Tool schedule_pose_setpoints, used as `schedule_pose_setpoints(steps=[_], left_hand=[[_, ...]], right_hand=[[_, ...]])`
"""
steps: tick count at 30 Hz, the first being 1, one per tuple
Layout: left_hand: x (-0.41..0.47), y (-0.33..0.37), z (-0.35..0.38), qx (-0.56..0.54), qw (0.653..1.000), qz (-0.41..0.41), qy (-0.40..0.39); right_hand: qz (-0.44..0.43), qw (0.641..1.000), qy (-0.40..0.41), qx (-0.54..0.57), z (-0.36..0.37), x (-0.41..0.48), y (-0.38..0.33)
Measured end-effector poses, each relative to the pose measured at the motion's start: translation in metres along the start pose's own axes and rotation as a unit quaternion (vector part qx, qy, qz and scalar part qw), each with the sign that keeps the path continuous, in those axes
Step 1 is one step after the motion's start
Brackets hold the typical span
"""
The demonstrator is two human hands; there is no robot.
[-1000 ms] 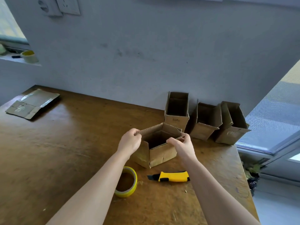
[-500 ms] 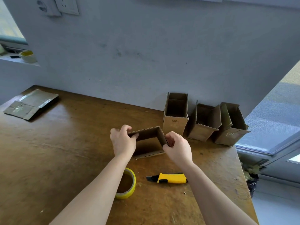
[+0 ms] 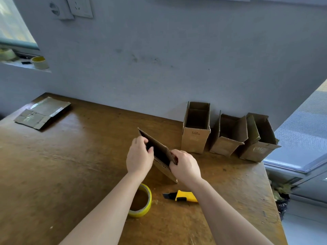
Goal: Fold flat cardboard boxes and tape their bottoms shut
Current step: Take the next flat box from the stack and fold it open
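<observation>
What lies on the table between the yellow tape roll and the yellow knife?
In the head view, only bare table lies between the tape roll and the knife, apart from a tiny pale scrap beside the roll.

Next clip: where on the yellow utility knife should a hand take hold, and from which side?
Grip the utility knife by its yellow body, coming from above on the right: it lies flat on the table, dark blade end pointing left toward the tape roll.
</observation>
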State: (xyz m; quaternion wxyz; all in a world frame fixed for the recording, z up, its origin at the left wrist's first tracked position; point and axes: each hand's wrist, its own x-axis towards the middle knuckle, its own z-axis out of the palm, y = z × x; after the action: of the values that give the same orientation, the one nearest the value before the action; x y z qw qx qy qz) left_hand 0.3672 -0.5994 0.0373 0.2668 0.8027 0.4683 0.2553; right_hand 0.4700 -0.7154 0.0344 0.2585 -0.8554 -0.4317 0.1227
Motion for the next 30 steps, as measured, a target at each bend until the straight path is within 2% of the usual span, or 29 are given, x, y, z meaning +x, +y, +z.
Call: schedule_pose_setpoints(steps=[3, 6, 8, 12, 17, 21, 26, 30], left_hand=[[0.012, -0.004, -0.003, -0.039, 0.996, -0.074, 0.013], [0.025, -0.005, -0.005, -0.06, 0.99, -0.117, -0.039], [0.028, -0.003, -0.007, -0.027, 0.993, -0.099, -0.063], [0.022, 0.002, -0.009, 0.035, 0.997, -0.029, -0.064], [0.016, 0.011, -0.009, 0.119, 0.988, 0.068, -0.071], [0.02, 0.009, -0.011, 0.132, 0.985, 0.083, -0.068], [0.026, 0.009, -0.011, 0.163, 0.985, 0.019, -0.056], [0.022, 0.01, -0.008, 0.163, 0.984, 0.044, -0.05]], right_hand=[[0.015, 0.999, 0.004, 0.032, 0.002, 0.002, 0.002], [0.025, 0.998, -0.01, 0.052, 0.002, 0.003, 0.005], [0.059, 0.995, 0.001, 0.078, 0.0, 0.004, 0.008], [0.142, 0.977, 0.082, 0.139, -0.005, 0.008, 0.015], [0.18, 0.971, 0.115, 0.111, -0.006, 0.009, 0.021], [0.177, 0.973, 0.127, 0.074, -0.012, 0.014, 0.02], [0.172, 0.975, 0.135, 0.038, -0.017, 0.02, 0.013], [0.133, 0.984, 0.109, 0.043, -0.012, 0.018, 0.01]])
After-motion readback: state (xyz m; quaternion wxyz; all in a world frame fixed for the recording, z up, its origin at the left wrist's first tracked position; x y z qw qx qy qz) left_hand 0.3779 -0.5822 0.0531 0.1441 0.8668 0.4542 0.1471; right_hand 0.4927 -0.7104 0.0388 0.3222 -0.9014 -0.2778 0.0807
